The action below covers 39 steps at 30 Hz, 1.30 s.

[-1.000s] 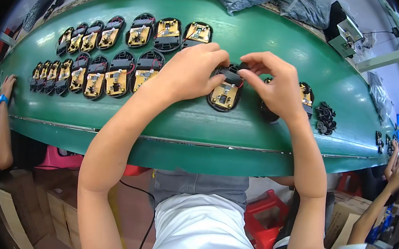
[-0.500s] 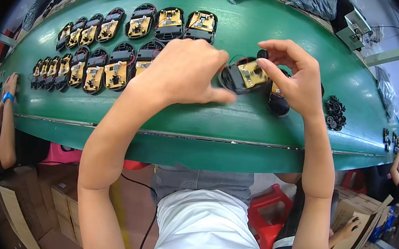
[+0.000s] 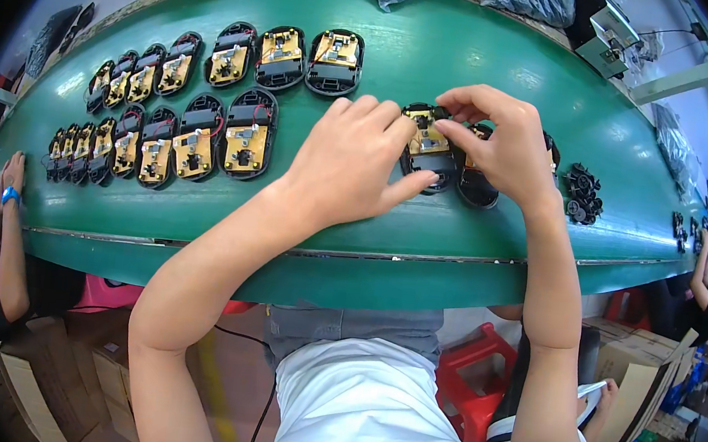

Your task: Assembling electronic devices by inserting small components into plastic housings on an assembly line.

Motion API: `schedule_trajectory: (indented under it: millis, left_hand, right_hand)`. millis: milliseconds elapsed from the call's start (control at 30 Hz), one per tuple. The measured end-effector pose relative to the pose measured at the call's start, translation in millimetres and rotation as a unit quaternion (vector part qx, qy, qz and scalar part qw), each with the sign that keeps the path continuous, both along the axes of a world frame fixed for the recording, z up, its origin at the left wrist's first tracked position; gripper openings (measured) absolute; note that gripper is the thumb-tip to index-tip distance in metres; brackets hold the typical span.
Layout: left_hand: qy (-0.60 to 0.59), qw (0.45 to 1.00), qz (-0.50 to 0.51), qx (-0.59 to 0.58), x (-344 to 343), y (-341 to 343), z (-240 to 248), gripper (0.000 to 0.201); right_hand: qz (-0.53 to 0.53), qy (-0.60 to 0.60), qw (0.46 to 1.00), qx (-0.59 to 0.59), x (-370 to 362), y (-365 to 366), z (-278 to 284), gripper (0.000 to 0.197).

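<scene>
An open black mouse shell point(image 3: 427, 147) with a tan circuit board lies on the green bench before me. My left hand point(image 3: 351, 165) grips it from the left, thumb at its near end and fingers along its left side. At the shell's far end, my right hand point(image 3: 501, 137) pinches a small black part, mostly hidden by the fingertips; it looks like a scroll wheel. Another open mouse shell point(image 3: 478, 187) sits partly beneath my right hand. To the right is a small heap of black wheel parts point(image 3: 583, 195).
Two rows of open mouse shells point(image 3: 248, 136) stretch leftward along the green bench point(image 3: 311, 216). Grey plastic bags point(image 3: 515, 1) and a metal box device point(image 3: 607, 42) line the far edge. Other people's arms point(image 3: 13, 194) show at both sides; a red stool point(image 3: 480, 377) stands below.
The mouse shell has turned from slanted to nearly upright between my hands. My right fingers have come down onto its far end with the black part. The view has shifted slightly.
</scene>
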<state>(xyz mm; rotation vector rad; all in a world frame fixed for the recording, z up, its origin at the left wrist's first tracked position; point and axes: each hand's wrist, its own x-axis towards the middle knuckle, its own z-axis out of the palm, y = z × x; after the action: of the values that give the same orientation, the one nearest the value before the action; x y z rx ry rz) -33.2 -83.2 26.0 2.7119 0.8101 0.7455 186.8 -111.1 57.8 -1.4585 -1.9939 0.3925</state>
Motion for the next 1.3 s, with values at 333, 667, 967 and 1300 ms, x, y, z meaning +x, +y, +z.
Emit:
schedule_trajectory:
  millis: [333, 667, 967, 1300]
  left_hand:
    - [-0.143, 0.989, 0.038, -0.024, 11.7, 19.3, -18.1, 0.027]
    - [-0.188, 0.975, 0.072, -0.097, 21.0, 23.4, -25.3, 0.018]
    - [-0.196, 0.974, 0.013, -0.115, 17.7, 28.8, -26.0, 0.015]
    - [-0.212, 0.971, 0.034, -0.109, 17.6, 22.9, -27.9, 0.014]
  right_hand:
    - [0.039, -0.015, 0.998, 0.045, -5.8, 6.3, -11.5, 0.017]
    - [0.048, -0.064, 0.996, 0.027, -2.9, 6.5, -9.5, 0.021]
    - [0.008, -0.103, 0.993, -0.059, -11.9, 13.1, 6.0, 0.021]
    - [0.015, 0.001, 0.999, -0.045, -0.4, 7.8, -6.8, 0.02]
